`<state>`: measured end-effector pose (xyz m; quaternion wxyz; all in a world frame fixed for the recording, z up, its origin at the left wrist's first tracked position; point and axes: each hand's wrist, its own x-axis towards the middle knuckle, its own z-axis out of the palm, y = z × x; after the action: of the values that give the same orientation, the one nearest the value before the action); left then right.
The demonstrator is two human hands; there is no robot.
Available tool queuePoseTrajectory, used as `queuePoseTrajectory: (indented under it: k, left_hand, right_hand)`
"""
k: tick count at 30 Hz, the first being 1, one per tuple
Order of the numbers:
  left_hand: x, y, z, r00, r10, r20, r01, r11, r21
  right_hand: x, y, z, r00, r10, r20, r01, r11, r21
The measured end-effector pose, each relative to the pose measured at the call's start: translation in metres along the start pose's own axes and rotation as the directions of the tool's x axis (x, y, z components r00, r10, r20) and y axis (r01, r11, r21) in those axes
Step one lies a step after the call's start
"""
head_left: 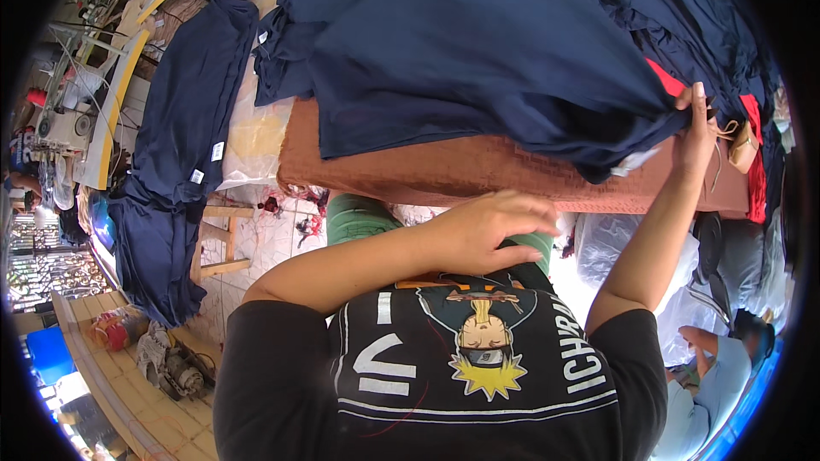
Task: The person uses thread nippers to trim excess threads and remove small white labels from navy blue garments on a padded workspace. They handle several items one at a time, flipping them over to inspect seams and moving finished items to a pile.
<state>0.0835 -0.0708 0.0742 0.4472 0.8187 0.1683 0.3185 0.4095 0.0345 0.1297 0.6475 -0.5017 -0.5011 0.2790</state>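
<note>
In the head view, a large, smooth navy-blue cloth piece [444, 43] lies across a long table covered in patterned brown fabric [410, 172], its near edge hanging toward the person. The right hand [696, 124] is clamped on its right-hand corner, thumb and fingers pinching the fabric. The left hand [517, 226] is apart from the right and empty, fingers loosely bent, just off the table's near edge.

The cloth looks light, limp and a little slippery, so it should fold and slide easily rather than break; corners and the hemmed edge seem the surest places to pinch. A whitish patch near the held corner is too blurred to identify.

Beyond and to the right, a heap of crumpled navy-blue cloth [683, 13] crowds the held corner, with a strip of bright red fabric [755, 162] and a small tan block on a string [743, 149] just beside the hand; these could snag it. On the left, a long navy-blue garment with white tags [184, 107] hangs over clear plastic wrapping [256, 137].
</note>
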Motion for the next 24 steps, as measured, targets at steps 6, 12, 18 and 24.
queuePoseTrajectory:
  k: [6, 12, 18, 24]
  left_hand:
    - [-0.039, -0.024, -0.043, 0.953, -0.241, -0.184, 0.27, 0.951, 0.153]
    - [-0.06, -0.047, -0.1, 0.841, -0.077, -0.536, 0.455, 0.636, 0.623]
    - [-0.045, -0.104, -0.101, 0.822, -0.043, -0.568, 0.53, 0.423, 0.735]
    - [-0.046, -0.129, -0.126, 0.744, -0.052, -0.666, 0.516, 0.678, 0.523]
  right_hand:
    - [0.015, 0.054, -0.034, 0.993, -0.068, 0.098, 0.114, 0.778, -0.618]
    - [-0.041, 0.024, 0.06, 0.74, 0.503, 0.446, 0.041, 0.628, -0.777]
    - [-0.075, 0.073, 0.117, 0.938, 0.004, 0.348, 0.267, 0.633, -0.727]
    - [-0.046, 0.07, 0.122, 0.815, 0.353, 0.46, 0.007, 0.788, -0.616]
